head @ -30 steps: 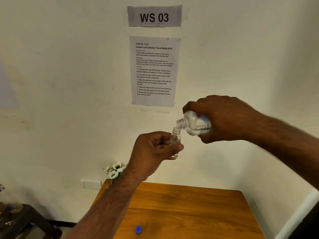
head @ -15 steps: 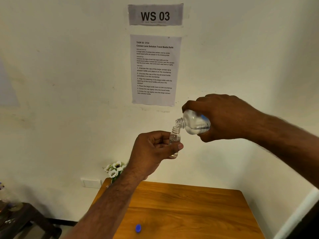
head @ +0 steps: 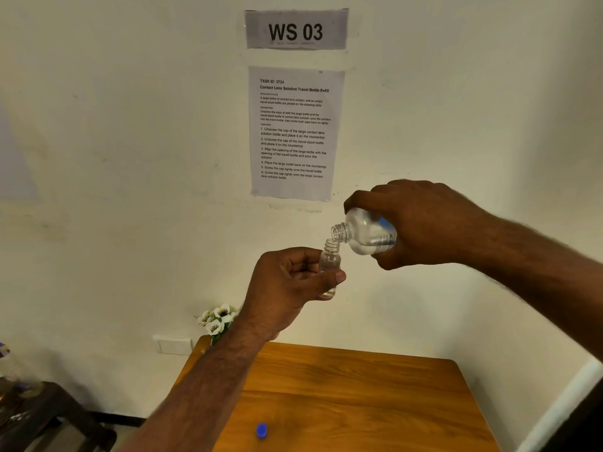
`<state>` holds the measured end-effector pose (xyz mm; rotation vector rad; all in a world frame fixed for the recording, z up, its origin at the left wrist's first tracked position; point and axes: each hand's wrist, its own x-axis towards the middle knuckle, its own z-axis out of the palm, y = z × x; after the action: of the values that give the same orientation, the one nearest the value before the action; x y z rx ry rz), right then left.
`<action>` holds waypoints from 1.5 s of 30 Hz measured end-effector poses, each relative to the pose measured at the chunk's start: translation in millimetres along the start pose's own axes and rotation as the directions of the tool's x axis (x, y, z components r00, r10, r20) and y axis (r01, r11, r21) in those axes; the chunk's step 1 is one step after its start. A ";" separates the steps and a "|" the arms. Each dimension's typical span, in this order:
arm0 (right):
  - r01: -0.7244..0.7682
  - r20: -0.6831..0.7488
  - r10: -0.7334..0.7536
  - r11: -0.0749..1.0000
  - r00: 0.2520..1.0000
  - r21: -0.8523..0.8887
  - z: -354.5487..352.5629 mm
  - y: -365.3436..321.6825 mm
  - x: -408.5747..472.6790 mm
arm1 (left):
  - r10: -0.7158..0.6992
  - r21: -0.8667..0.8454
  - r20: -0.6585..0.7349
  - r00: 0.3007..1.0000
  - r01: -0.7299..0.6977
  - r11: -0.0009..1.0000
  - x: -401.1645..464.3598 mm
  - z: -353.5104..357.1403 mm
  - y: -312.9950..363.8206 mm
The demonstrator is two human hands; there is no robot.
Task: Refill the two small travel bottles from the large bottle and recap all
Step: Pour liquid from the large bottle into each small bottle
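- Pouring is the step in hand: the right hand [head: 421, 223] wraps its fingers round the large bottle [head: 368, 234] and tips it mouth-down to the left, while the left hand [head: 287, 282] pinches the small travel bottle [head: 329, 265] upright between thumb and fingers. Both bottles are held in the air, well above the wooden table [head: 359, 402].
- Mouth alignment looks good: the large bottle's neck sits just over the small bottle's open neck, close to touching. Keeping the lip there, rather than lifting it away, should stop the stream from missing so narrow an opening.
- Tilt should be eased, not steepened; I judge that a sudden rush from the wide mouth would overflow the small bottle and wet the fingers gripping it.
- Level is hard to read. Some liquid seems to sit low in the small bottle, so filling appears far from done, but the thumb hides part of the body.
- Watching the neck matters: level the large bottle before liquid reaches the threads, so a cap can go on cleanly.
- Capping comes later. A blue cap [head: 261, 430] lies on the table near its front edge; other caps and the second travel bottle are out of view.
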<state>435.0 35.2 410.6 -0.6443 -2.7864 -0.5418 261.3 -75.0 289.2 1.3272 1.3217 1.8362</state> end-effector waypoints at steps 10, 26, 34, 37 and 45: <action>-0.007 0.007 0.007 1.000 1.000 -0.003 -1.8 -2.2 -1.5 | -0.001 -0.013 -0.006 1.000 0.001 1.000 -1.3 0.9 0.3; 0.013 0.004 -0.013 1.000 1.000 -0.006 1.8 -1.2 2.0 | 0.003 -0.017 -0.013 1.000 -0.003 1.000 -2.1 -2.4 -2.1; -0.010 -0.003 0.010 0.998 1.000 0.063 9.7 -1.5 1.5 | -0.011 -0.028 -0.018 1.000 0.010 1.000 -1.9 -3.7 -6.0; -0.042 -0.017 0.046 0.985 0.999 0.167 21.8 -4.2 -1.2 | -0.012 -0.022 -0.018 1.000 0.011 1.000 -2.4 -5.9 -9.8; -0.076 -0.128 0.171 0.838 0.977 0.541 84.8 -23.4 -13.1 | -0.061 -0.011 -0.017 0.998 0.061 0.998 -11.5 -13.6 -25.3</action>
<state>424.0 44.8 322.9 -0.6041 -2.5270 0.2050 250.1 -80.0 260.8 1.2548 1.3448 1.8147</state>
